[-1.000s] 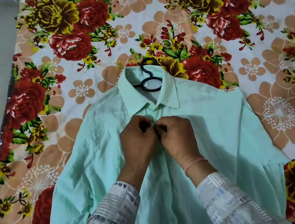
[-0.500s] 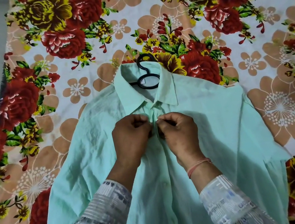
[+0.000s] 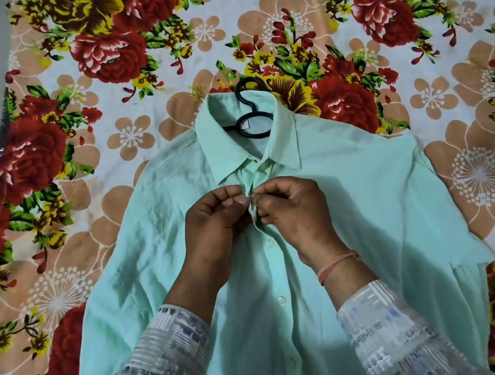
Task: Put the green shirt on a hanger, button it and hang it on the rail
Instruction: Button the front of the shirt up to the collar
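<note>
Floral bedsheet (image 3: 131,135), far to near: black hanger (image 3: 252,120), green shirt (image 3: 376,214), seemingly light and limp; my left hand (image 3: 216,225) and right hand (image 3: 296,208), fingers curled, pinch its placket (image 3: 272,259) below the collar (image 3: 224,155).

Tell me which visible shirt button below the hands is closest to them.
The upper button, just below the right hand on the green shirt; the lower button lies farther down the placket, between the forearms.

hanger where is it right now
In the head view the black hanger lies upper middle, inside the collar of the green shirt, hook poking out onto the flowered sheet, just beyond the left hand and right hand.
</note>
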A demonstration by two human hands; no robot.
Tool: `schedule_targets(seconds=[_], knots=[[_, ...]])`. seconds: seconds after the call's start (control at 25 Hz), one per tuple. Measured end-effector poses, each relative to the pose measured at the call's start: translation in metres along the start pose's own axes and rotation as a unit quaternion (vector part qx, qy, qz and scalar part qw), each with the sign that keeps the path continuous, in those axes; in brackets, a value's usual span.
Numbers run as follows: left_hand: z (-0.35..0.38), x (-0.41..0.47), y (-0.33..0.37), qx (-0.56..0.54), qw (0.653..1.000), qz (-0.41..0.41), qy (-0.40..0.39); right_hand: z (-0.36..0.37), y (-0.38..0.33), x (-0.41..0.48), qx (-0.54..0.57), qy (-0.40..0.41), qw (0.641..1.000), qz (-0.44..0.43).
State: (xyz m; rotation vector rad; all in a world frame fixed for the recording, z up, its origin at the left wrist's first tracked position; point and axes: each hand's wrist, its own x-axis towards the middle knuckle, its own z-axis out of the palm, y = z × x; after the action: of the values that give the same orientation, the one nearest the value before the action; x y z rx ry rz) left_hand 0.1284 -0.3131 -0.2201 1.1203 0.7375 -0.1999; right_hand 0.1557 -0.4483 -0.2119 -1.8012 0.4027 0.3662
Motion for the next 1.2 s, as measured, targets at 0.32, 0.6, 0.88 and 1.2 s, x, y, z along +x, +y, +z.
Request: schedule_targets(seconds=[0.32,0.6,0.88,1.2], knots=[[-0.003,0.001,-0.007,0.003,1.000,0.023,0.001,-0.003,-0.005,0.000,-0.001,-0.016,1.000,-0.003],[0.006,0.000,-0.018,0.068,0.994,0.078,0.044,-0.003,0.005,0.008,-0.065,-0.024,0.998,-0.013],[0.002,0.004,-0.023,0.107,0.991,0.073,0.027,-0.002,0.013,0.010,0.002,-0.032,0.999,0.028],[0.009,0.009,-0.021,0.086,0.993,0.050,0.059,-0.009,0.015,0.010,0.042,-0.075,0.996,0.016]])
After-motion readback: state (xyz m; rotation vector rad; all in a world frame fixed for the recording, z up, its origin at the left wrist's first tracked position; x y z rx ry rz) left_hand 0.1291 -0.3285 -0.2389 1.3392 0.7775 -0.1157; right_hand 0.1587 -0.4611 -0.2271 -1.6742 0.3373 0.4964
